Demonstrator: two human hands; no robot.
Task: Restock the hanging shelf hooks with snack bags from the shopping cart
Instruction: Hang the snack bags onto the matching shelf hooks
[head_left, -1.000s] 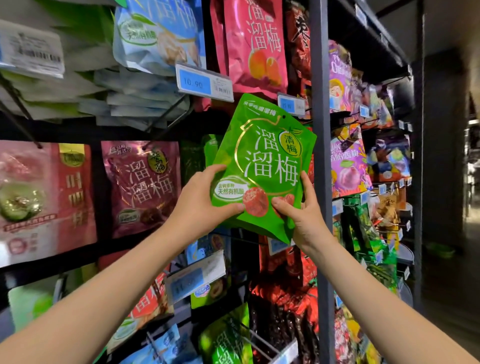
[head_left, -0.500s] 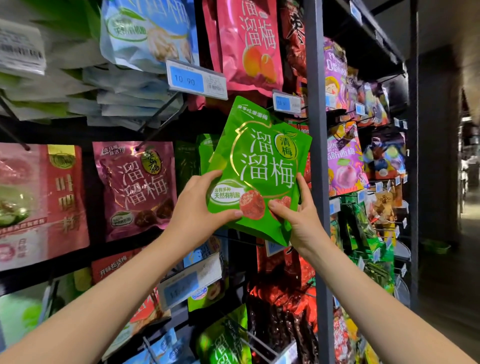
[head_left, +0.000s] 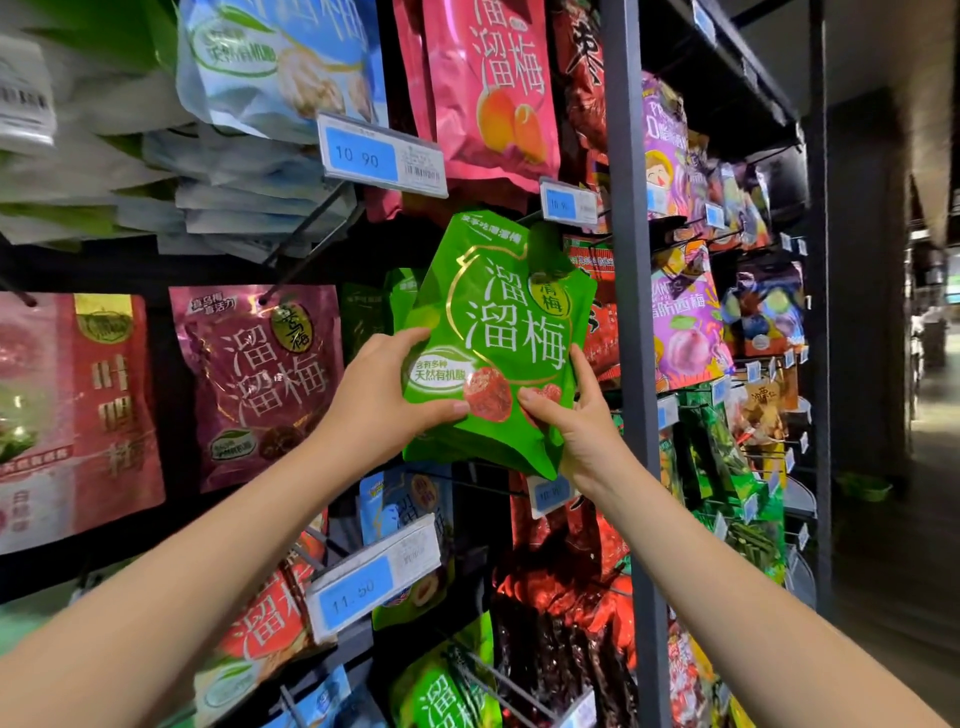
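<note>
Head view: both hands were up at the rack, clamped on one bag
Left hand (head_left: 384, 400): gripped the green snack bag (head_left: 498, 338) at its lower left; thumb across the front
Right hand (head_left: 576, 431): pinched the lower right corner
Bag: tilted; below the pink bag (head_left: 493, 88); just left of the grey post (head_left: 631, 364); whether it was on a hook, cannot tell

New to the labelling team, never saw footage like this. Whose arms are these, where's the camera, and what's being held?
No machine here: a person wears one wide-angle camera on the head, so you look along their bare arms. The left hand and right hand both grip the lower part of a green snack bag, held up before a shop rack. Other bags hang around it, such as a maroon bag to its left, and a blue price tag reads 10.90. Whether the green bag is on a hook yet cannot be told.
</note>
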